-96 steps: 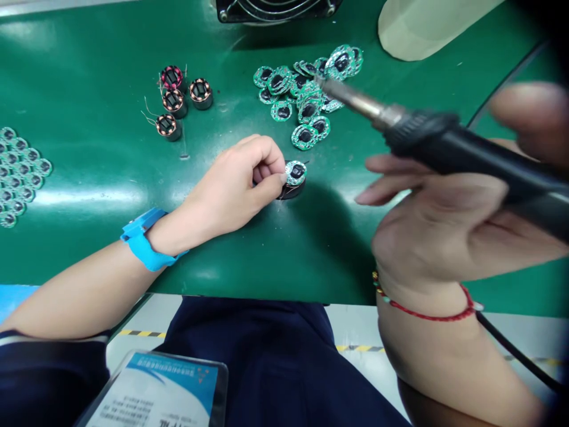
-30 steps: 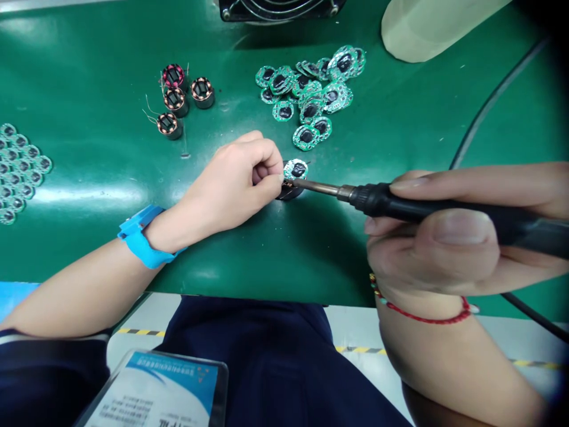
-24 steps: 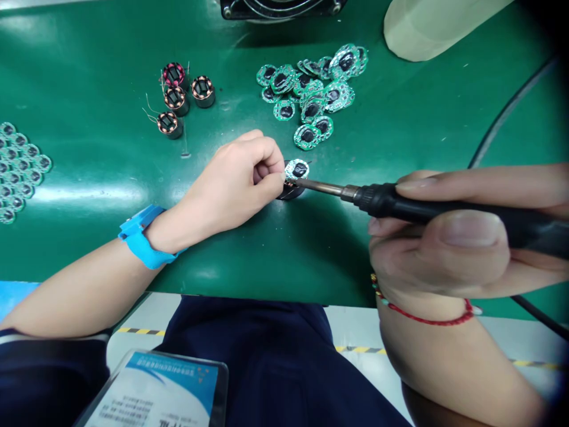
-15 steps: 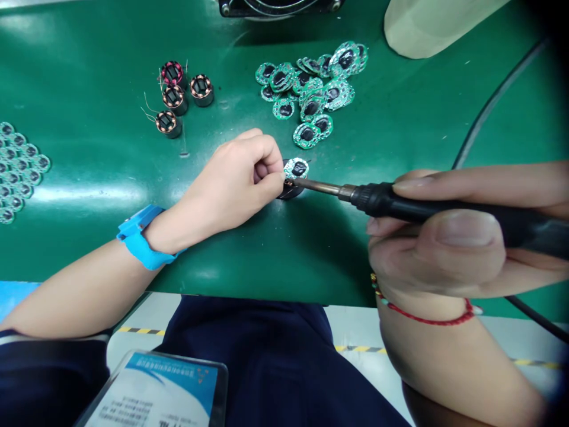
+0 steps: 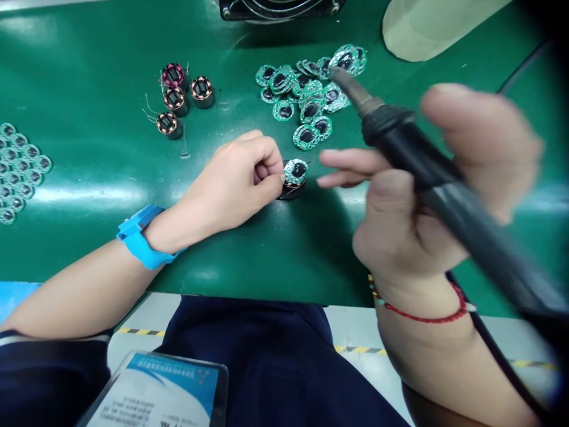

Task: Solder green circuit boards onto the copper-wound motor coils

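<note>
My left hand (image 5: 235, 178) is closed in a pinch on a small black coil part with a round green circuit board on top (image 5: 294, 177), resting on the green mat (image 5: 111, 178). My right hand (image 5: 413, 207) grips a black soldering iron (image 5: 427, 172). The iron is raised, its metal tip (image 5: 344, 80) pointing up-left over the pile of boards, away from the held part. My right fingers stretch toward the part without touching it.
A loose pile of round green circuit boards (image 5: 311, 89) lies behind the part. Several copper-wound coils (image 5: 178, 98) stand at the back left. More boards lie in rows (image 5: 18, 172) at the left edge. A fan (image 5: 275, 9) and a beige object (image 5: 427, 26) sit at the back.
The soldering iron's tip was touching the held part; my right hand has since lifted and swung it up and back over the board pile. My left hand has stayed put.
</note>
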Tool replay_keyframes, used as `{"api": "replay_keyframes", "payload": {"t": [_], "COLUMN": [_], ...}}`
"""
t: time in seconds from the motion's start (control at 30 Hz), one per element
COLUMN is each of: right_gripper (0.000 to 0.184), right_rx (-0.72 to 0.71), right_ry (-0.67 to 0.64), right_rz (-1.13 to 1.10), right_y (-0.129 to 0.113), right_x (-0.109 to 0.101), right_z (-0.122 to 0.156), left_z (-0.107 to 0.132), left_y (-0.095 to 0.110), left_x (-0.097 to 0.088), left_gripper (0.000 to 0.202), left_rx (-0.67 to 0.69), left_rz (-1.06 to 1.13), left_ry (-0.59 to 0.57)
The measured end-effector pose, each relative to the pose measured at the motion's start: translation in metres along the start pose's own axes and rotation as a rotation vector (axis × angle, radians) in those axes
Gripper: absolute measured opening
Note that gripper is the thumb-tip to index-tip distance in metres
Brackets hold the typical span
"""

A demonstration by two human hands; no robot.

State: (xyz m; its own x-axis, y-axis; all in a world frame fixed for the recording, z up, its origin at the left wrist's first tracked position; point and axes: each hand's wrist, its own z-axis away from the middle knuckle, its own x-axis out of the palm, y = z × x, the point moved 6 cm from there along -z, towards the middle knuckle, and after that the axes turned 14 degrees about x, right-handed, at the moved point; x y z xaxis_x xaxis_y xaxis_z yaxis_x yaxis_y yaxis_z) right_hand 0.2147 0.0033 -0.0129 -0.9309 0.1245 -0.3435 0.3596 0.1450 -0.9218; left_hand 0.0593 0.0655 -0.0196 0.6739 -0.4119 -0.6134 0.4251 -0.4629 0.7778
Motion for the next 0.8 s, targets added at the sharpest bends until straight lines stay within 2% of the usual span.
{"api": "replay_keyframes", "payload": {"t": [0.07, 0.17, 0.2, 0.43, 0.6, 0.67, 0.8], "right_gripper": [0.042, 0.048, 0.050, 0.049, 0.044, 0.043, 0.050], "right_rx": [-0.099, -0.155, -0.151, -0.106, -0.147, -0.132, -0.101], "right_ry": [-0.040, -0.255, -0.290, -0.248, -0.198, -0.174, -0.207], "right_rz": [0.107, 0.326, 0.347, 0.353, 0.419, 0.433, 0.392], "right_y": [-0.009, -0.005, -0.002, 0.003, 0.000, 0.001, 0.003], "right_x": [0.009, 0.026, 0.027, 0.022, 0.026, 0.028, 0.030], "right_z": [-0.009, -0.013, -0.013, -0.014, -0.013, -0.013, -0.012], "left_z": [-0.001, -0.001, -0.001, 0.002, 0.006, 0.007, 0.006], "left_y": [0.000, 0.000, 0.001, 0.000, 0.002, 0.002, 0.002], "left_x": [0.000, 0.001, 0.001, -0.005, -0.005, -0.004, -0.004], "left_gripper": [0.016, 0.017, 0.017, 0.013, 0.007, 0.006, 0.005], "left_rx": [0.016, 0.043, 0.047, 0.014, 0.054, 0.061, 0.062], "left_rz": [-0.002, -0.012, -0.015, -0.027, -0.114, -0.145, -0.102], "left_ry": [0.001, -0.004, -0.005, -0.028, -0.247, -0.287, -0.231]}}
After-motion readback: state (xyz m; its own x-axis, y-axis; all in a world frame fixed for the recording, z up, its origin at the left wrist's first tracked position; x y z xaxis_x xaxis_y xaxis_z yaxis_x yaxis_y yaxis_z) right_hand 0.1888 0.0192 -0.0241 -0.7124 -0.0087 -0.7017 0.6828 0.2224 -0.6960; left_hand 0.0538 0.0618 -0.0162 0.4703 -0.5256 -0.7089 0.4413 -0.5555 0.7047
